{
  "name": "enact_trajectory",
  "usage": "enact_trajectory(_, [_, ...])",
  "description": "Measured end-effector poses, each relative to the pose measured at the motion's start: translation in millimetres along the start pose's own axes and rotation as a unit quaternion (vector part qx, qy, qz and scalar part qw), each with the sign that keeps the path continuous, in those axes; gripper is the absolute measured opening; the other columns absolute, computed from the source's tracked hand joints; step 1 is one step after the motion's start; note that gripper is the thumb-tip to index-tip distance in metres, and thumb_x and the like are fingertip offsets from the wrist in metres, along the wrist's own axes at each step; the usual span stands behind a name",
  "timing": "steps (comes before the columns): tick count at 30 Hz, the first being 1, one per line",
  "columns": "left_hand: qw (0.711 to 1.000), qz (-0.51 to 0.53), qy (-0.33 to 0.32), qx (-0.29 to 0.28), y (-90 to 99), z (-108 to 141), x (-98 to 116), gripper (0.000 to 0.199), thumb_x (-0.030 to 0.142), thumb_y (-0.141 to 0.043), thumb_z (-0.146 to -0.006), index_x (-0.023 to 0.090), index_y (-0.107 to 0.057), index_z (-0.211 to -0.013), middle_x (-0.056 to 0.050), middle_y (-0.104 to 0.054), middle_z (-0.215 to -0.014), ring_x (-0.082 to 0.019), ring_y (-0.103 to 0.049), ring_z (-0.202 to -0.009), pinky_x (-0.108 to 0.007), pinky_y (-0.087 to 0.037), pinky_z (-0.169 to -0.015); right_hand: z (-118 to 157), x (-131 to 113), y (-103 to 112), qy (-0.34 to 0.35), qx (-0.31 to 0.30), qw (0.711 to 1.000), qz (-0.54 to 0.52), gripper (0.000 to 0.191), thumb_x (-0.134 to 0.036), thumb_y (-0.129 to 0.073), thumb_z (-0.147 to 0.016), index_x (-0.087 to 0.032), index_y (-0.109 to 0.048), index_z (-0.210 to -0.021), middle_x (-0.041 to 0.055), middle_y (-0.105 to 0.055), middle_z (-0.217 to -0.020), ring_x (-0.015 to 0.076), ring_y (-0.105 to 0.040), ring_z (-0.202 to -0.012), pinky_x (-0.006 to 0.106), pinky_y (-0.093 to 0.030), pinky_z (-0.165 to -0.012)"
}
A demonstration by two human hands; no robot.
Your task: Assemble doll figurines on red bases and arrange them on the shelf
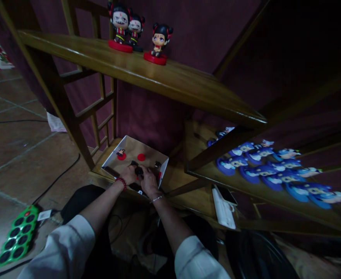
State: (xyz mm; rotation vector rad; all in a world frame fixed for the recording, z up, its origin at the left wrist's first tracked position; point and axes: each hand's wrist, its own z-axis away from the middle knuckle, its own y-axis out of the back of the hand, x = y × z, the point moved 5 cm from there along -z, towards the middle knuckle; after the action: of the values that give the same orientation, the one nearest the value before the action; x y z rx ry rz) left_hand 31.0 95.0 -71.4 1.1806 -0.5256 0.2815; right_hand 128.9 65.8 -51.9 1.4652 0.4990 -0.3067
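A shallow white box with a brown inside sits on the low shelf. Both of my hands reach into it and meet around a small black-haired figurine. My left hand, with a red bead bracelet, has its fingers closed at the figurine's left side. My right hand, with a thin bangle, grips it from the right. Most of that figurine is hidden by the fingers. To the left inside the box lies another figurine at a red disc. A loose red disc shows behind the hands.
Three black-haired figurines on round bases stand on the upper shelf. Several blue figurines fill the right shelf. A phone lies by a white case. A green device with cables is at lower left.
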Motion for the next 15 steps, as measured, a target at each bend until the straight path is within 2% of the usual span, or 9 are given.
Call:
enact_trajectory(6, [1.0, -0.006, 0.0, 0.004, 6.0, 3, -1, 0.022, 0.014, -0.045, -0.078, 0.013, -0.061, -0.093, -0.01, -0.065, -0.088, -0.016, -0.062, -0.081, -0.02, -0.045, -0.068, -1, 6, -6, 0.019, 0.017, 0.999, -0.021, 0.043, -0.013, -0.051, -0.074, -0.023, -0.05, -0.116, 0.0068, -0.054, -0.111, 0.0171, -0.054, -0.097, 0.029, -0.042, -0.087])
enact_trajectory(9, [1.0, -0.01, 0.021, 0.007, 9.8, 4, -6, 0.021, 0.015, -0.043, -0.079, 0.013, -0.061, -0.088, -0.01, -0.066, -0.085, -0.016, -0.063, -0.079, -0.02, -0.045, -0.066, 0, 6, -4, 0.019, 0.035, 0.999, -0.033, 0.039, -0.013, -0.051, -0.075, -0.023, -0.053, -0.112, 0.006, -0.056, -0.107, 0.0165, -0.054, -0.096, 0.029, -0.043, -0.086])
enact_trajectory(15, [0.996, 0.054, 0.049, -0.05, 7.8, 3, -12, 0.023, 0.012, -0.038, -0.079, 0.013, -0.061, -0.081, -0.006, -0.066, -0.072, -0.01, -0.063, -0.066, -0.016, -0.044, -0.059, 1, 5, 4, -0.006, 0.047, 0.998, -0.045, 0.036, -0.011, -0.052, -0.073, -0.024, -0.057, -0.106, 0.0044, -0.058, -0.103, 0.0154, -0.054, -0.095, 0.029, -0.042, -0.087])
